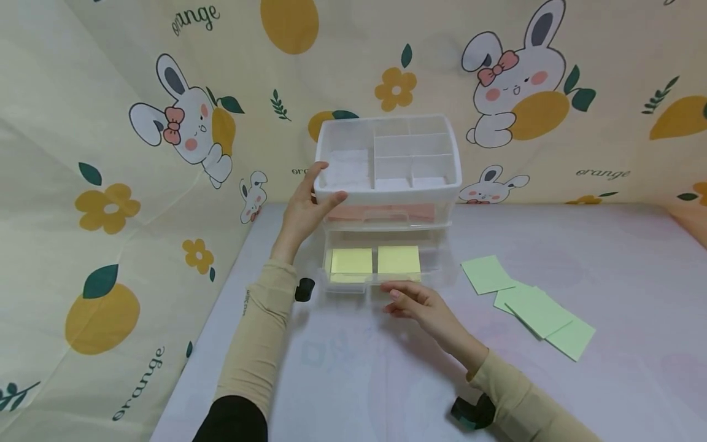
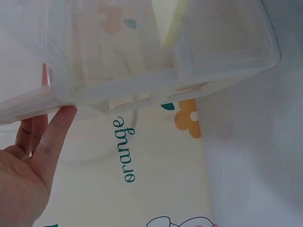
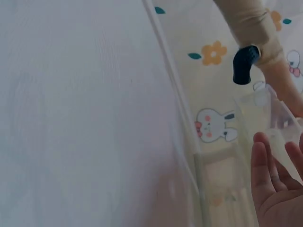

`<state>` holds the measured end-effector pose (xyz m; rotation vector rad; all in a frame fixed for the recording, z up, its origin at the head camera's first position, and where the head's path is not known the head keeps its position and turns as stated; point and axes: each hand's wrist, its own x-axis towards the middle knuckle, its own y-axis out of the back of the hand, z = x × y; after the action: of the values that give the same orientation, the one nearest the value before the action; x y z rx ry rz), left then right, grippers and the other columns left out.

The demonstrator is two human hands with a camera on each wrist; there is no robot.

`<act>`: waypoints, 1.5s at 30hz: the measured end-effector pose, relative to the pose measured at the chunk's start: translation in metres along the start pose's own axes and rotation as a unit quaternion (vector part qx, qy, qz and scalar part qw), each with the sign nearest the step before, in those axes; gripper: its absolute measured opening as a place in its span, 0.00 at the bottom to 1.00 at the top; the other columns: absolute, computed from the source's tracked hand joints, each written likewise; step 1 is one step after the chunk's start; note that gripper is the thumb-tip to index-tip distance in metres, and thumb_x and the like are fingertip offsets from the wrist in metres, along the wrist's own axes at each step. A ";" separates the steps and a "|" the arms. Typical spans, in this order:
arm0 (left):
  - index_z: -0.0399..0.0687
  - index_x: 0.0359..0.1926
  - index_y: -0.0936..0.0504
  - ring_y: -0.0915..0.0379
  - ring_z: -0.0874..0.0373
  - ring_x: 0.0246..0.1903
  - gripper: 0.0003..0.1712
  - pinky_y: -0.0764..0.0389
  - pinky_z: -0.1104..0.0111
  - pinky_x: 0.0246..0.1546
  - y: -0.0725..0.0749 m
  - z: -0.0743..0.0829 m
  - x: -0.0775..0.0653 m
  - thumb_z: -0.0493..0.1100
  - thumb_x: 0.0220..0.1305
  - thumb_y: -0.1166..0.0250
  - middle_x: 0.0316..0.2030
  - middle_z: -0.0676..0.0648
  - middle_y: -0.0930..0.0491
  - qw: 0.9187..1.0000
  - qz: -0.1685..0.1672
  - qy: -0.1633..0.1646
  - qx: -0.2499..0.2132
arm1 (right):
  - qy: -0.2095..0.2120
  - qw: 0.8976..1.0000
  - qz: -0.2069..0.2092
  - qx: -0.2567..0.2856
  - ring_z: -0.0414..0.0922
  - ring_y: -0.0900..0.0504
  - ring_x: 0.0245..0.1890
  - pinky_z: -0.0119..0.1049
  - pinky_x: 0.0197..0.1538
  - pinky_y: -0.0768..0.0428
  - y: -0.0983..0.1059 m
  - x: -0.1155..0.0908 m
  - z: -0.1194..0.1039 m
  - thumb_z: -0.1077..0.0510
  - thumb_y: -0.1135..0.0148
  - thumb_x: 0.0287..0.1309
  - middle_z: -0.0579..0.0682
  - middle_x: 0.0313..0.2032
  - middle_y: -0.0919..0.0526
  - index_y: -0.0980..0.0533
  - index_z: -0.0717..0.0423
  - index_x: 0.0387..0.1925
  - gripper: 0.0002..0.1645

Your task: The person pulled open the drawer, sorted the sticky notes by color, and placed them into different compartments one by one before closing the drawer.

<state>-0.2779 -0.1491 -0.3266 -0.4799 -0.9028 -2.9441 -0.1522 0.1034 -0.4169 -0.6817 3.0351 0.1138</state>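
Observation:
A white storage box (image 1: 386, 196) with a divided top tray stands at the back of the table. My left hand (image 1: 302, 212) grips its left front corner, thumb at the front rim and fingers along the side. Below, a clear drawer (image 1: 345, 287) is pulled out, holding two yellow sticky note pads, a left pad (image 1: 351, 261) and a right pad (image 1: 399, 259). My right hand (image 1: 428, 307), fingers loosely bent, has its fingertips right at the drawer's front edge. In the right wrist view the palm of this hand (image 3: 279, 189) shows nothing in it.
Several light green paper squares (image 1: 538, 310) lie overlapping on the table, right of the box. Pink paper (image 1: 348, 213) shows through the upper, closed drawer. A patterned cloth (image 1: 353, 80) hangs close behind the box and along the left side. Each wrist carries a dark camera mount.

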 end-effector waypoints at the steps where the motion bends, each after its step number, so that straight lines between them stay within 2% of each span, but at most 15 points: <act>1: 0.86 0.62 0.45 0.34 0.53 0.34 0.43 0.31 0.66 0.28 0.000 0.000 0.000 0.79 0.43 0.43 0.44 0.49 0.32 1.000 0.001 -0.002 -0.001 | -0.003 1.000 0.001 0.011 0.40 0.17 0.43 0.34 0.48 0.21 0.000 0.001 0.000 0.49 0.47 0.65 0.60 0.62 0.31 0.30 0.59 0.58 0.25; 10: 0.89 0.61 0.45 0.33 0.53 0.35 0.41 0.29 0.65 0.30 0.000 -0.001 0.000 0.77 0.43 0.41 0.44 0.49 0.31 1.000 0.003 0.004 -0.006 | -0.029 0.997 -0.006 0.074 0.38 0.18 0.42 0.35 0.50 0.21 0.001 0.017 -0.010 0.48 0.46 0.64 0.57 0.64 0.34 0.33 0.58 0.61 0.28; 15: 0.88 0.61 0.45 0.34 0.53 0.35 0.42 0.30 0.66 0.30 0.000 0.000 -0.001 0.77 0.43 0.40 0.43 0.49 0.31 1.000 -0.001 0.010 -0.008 | -0.032 0.993 -0.008 0.111 0.38 0.18 0.43 0.39 0.54 0.23 0.003 0.033 -0.011 0.50 0.47 0.65 0.59 0.65 0.36 0.35 0.59 0.62 0.28; 21: 0.88 0.61 0.45 0.33 0.53 0.36 0.42 0.30 0.65 0.31 0.000 0.000 0.000 0.78 0.42 0.41 0.46 0.49 0.31 1.000 0.004 0.011 0.001 | -0.040 0.990 0.003 0.136 0.41 0.20 0.45 0.31 0.50 0.22 0.009 0.050 -0.014 0.52 0.49 0.66 0.56 0.65 0.37 0.37 0.60 0.63 0.28; 33: 0.86 0.61 0.44 0.32 0.53 0.36 0.42 0.28 0.65 0.31 -0.001 0.001 0.000 0.77 0.43 0.40 0.49 0.50 0.30 1.000 0.009 0.006 -0.001 | -0.044 0.987 0.031 0.151 0.37 0.21 0.42 0.27 0.48 0.23 0.012 0.078 -0.017 0.56 0.52 0.68 0.54 0.65 0.38 0.40 0.62 0.64 0.26; 41: 0.86 0.61 0.44 0.32 0.53 0.35 0.42 0.29 0.65 0.30 -0.001 0.000 0.000 0.77 0.44 0.40 0.47 0.50 0.30 1.000 0.012 0.000 -0.002 | -0.048 0.986 0.032 0.155 0.37 0.20 0.41 0.28 0.48 0.23 0.014 0.080 -0.016 0.56 0.52 0.68 0.54 0.64 0.37 0.39 0.61 0.63 0.25; 45: 0.87 0.61 0.44 0.32 0.53 0.35 0.41 0.29 0.65 0.31 -0.001 -0.001 0.000 0.76 0.44 0.40 0.48 0.50 0.31 1.000 0.005 0.000 -0.006 | -0.054 0.986 0.036 0.156 0.37 0.20 0.41 0.29 0.48 0.23 0.015 0.077 -0.015 0.55 0.50 0.67 0.52 0.59 0.31 0.38 0.61 0.61 0.25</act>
<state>-0.2780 -0.1488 -0.3275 -0.4839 -0.8790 -2.9425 -0.2285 0.0829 -0.4048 -0.5224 2.8780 -0.3073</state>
